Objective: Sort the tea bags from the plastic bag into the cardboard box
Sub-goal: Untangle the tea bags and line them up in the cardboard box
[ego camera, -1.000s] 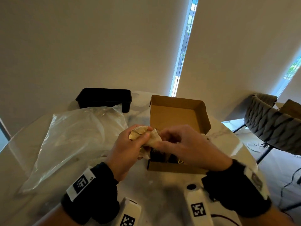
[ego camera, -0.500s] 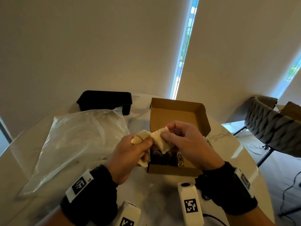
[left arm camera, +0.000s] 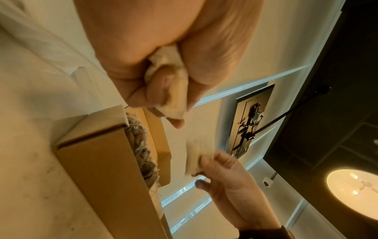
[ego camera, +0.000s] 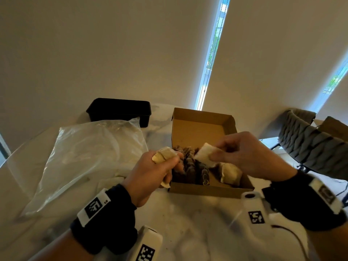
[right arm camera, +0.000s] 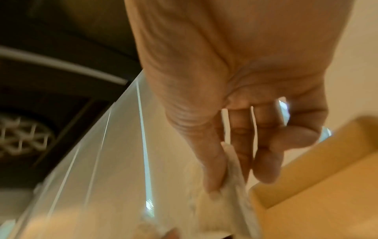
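The open cardboard box (ego camera: 211, 188) sits on the table with a row of dark tea bags (ego camera: 190, 164) standing at its left and a pale tea bag (ego camera: 230, 173) lying at its right. My left hand (ego camera: 150, 176) grips a bunch of pale tea bags (ego camera: 164, 156) just left of the box; these tea bags (left arm camera: 174, 90) show crumpled in the fist. My right hand (ego camera: 244, 157) pinches one pale tea bag (ego camera: 204, 154) above the box; the same tea bag (right arm camera: 231, 190) is blurred in the right wrist view. The clear plastic bag (ego camera: 84, 157) lies at the left.
A black tray (ego camera: 120, 111) stands behind the plastic bag at the table's far side. A grey woven chair (ego camera: 310, 146) is off the table's right edge. Bare marble table (ego camera: 188, 223) shows in front of the box.
My right hand has pulled one tea bag away from the bunch in my left hand and moved right, over the box. The hands, together before, are now apart.
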A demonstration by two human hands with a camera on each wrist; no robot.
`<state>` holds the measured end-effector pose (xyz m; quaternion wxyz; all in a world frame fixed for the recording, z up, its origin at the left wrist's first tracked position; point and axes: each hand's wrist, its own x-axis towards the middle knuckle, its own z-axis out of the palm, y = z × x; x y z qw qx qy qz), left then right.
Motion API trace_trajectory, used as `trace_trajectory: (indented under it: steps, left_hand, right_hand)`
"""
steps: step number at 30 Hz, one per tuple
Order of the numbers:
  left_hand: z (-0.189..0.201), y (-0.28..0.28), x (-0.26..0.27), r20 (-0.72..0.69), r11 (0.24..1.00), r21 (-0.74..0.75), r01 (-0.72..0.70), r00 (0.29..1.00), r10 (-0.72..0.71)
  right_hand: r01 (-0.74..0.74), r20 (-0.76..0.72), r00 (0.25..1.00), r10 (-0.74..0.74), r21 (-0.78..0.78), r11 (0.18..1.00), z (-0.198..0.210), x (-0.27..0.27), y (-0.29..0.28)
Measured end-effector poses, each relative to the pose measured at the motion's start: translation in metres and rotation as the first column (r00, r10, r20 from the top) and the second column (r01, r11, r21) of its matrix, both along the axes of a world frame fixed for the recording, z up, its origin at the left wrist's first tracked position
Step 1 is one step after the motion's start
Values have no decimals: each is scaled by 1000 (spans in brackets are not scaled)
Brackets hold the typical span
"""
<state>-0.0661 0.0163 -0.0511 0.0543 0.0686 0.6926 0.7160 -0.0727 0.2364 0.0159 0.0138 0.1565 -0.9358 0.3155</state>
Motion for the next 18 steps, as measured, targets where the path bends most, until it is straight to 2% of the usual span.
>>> trace_trajectory:
  steps: [2,5,7,14,18]
  left_hand:
    - [4,0,-1,79,999,39,10,997,-13]
    - [8,0,0,172,994,104,38,983,-56]
    - [8,2,2,192,993,104,52,979,-71]
    - [4,1,2,182,997,73,22,983,-35]
    - [6,2,2,174,998,65,21,984,-32]
  right_hand:
    - [38,18,999,-41,168,985,3,-6,20]
    - [51,104,989,-103,414,909,-12,-13,40]
    - [47,109,987,-118,505,862,-28,-18,47]
    - [56,17,997,-78,547,835,-49,-31,61]
    - [28,28,998,-55,583,812,-55,-32,62]
